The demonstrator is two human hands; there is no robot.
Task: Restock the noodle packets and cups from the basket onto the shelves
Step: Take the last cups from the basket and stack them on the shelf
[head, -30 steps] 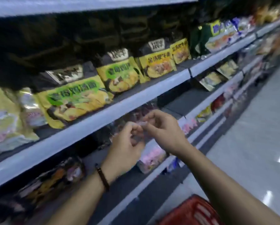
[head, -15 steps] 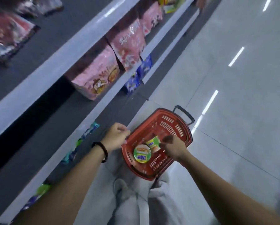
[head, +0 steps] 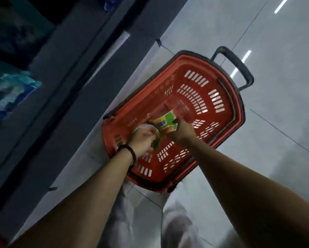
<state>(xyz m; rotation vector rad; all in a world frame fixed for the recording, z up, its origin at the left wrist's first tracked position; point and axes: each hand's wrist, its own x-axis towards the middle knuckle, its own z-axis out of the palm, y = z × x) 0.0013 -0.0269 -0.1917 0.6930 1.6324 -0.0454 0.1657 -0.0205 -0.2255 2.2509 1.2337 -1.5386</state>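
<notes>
A red plastic basket (head: 212,97) with a dark handle stands on the floor below me. Both my hands reach into it. My left hand (head: 143,138), a dark bracelet on its wrist, curls over the top of a round green-rimmed noodle cup (head: 156,140), most of which it hides. My right hand (head: 181,130) grips a second noodle cup (head: 165,121), green and yellow with a blue label, lying on its side against the first.
Dark grey shelves (head: 64,72) run along the left, with blue and green packets (head: 8,90) on a low shelf. Glossy pale floor tiles (head: 275,140) spread to the right. My light trouser legs (head: 175,226) show at the bottom.
My view swung from the shelf packets down to the basket. Both hands left the shelf, dropped into the basket and closed on the two noodle cups.
</notes>
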